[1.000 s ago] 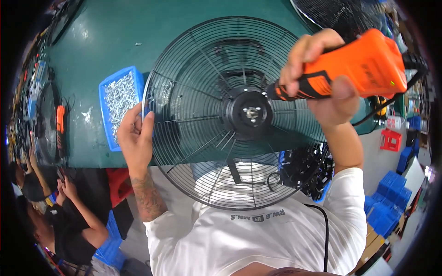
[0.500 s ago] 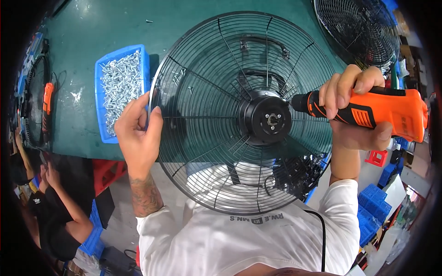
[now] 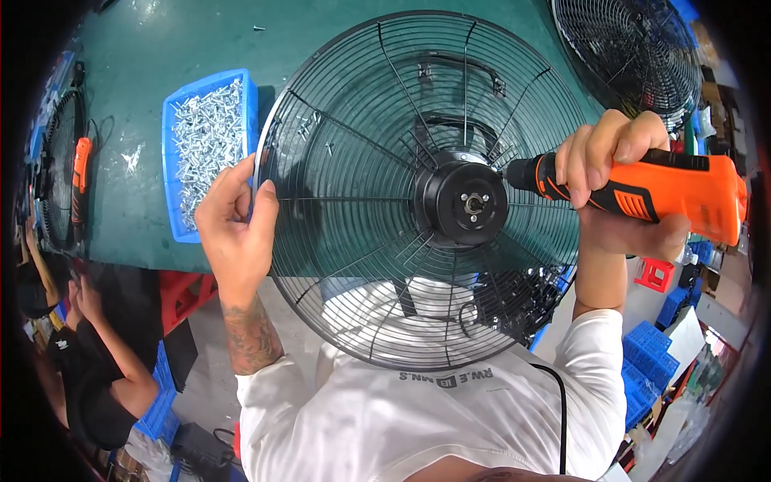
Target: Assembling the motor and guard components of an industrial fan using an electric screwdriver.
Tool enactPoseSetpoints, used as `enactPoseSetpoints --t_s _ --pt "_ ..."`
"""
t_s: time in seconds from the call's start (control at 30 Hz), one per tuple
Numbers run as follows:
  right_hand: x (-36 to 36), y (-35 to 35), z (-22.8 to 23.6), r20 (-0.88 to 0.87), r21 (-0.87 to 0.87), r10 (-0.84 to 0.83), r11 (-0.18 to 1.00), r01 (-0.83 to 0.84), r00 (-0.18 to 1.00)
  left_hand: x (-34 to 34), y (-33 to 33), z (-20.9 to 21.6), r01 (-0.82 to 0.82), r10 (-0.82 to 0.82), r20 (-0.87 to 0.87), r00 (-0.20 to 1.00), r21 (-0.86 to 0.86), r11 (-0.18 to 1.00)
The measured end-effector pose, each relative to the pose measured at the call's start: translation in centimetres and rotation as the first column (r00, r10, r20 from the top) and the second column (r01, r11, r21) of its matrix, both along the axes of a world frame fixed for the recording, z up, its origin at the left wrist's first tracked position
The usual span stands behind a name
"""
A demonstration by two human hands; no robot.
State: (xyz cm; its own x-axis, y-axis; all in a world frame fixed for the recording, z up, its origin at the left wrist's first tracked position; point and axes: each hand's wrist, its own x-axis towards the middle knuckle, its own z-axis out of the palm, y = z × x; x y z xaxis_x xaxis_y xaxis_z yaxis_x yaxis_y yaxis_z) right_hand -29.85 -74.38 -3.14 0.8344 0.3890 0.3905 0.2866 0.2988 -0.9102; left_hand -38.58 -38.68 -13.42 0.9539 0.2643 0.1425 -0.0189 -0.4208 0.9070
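Note:
A round black wire fan guard (image 3: 353, 198) stands at the table's near edge, a black motor hub (image 3: 464, 202) at its centre. My left hand (image 3: 238, 221) pinches the guard's left rim between thumb and fingers. In my right hand (image 3: 614, 181) is an orange and black cordless screwdriver (image 3: 683, 193), held level with its nose pointing left. The nose meets the right side of the motor hub; the hub's edge and the wires hide the bit's tip. Just left of the guard sits a blue bin (image 3: 171, 161) full of silver screws (image 3: 207, 136).
The green table (image 3: 321, 36) has a loose screw (image 3: 259, 29) on it. Another fan guard (image 3: 626, 52) lies at the far right. A second orange screwdriver (image 3: 81, 173) is at the left, near a co-worker's arms (image 3: 112, 345). Blue crates (image 3: 649, 357) stand lower right.
The guard and hub have shifted very slightly up and left in the picture, along with the bin. Both hands keep their grips, and the screwdriver stays against the hub.

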Motion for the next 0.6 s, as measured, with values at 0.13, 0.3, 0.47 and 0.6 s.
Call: enactPoseSetpoints --t_s 0.13,0.3,0.47,0.6 --pt "0.5 -0.1 -0.1 0.016 -0.019 0.095 0.995 -0.094 0.995 -0.1 0.1 0.2 -0.003 0.004 -0.025 1.0 0.038 0.999" --pt "0.3 0.0 -0.4 0.029 -0.029 0.111 0.994 -0.11 0.993 -0.2 0.1 0.4 -0.012 0.012 -0.035 0.999 0.008 1.0" --pt "0.7 -0.5 -0.4 -0.039 0.014 0.064 0.998 -0.063 0.997 0.0 0.2 0.4 0.002 -0.001 -0.025 1.0 0.032 1.0" --pt "1.8 -1.3 -1.0 0.042 0.06 0.199 0.978 -0.201 0.979 -0.4 0.6 0.6 0.0 -0.004 -0.077 0.997 -0.049 0.999"
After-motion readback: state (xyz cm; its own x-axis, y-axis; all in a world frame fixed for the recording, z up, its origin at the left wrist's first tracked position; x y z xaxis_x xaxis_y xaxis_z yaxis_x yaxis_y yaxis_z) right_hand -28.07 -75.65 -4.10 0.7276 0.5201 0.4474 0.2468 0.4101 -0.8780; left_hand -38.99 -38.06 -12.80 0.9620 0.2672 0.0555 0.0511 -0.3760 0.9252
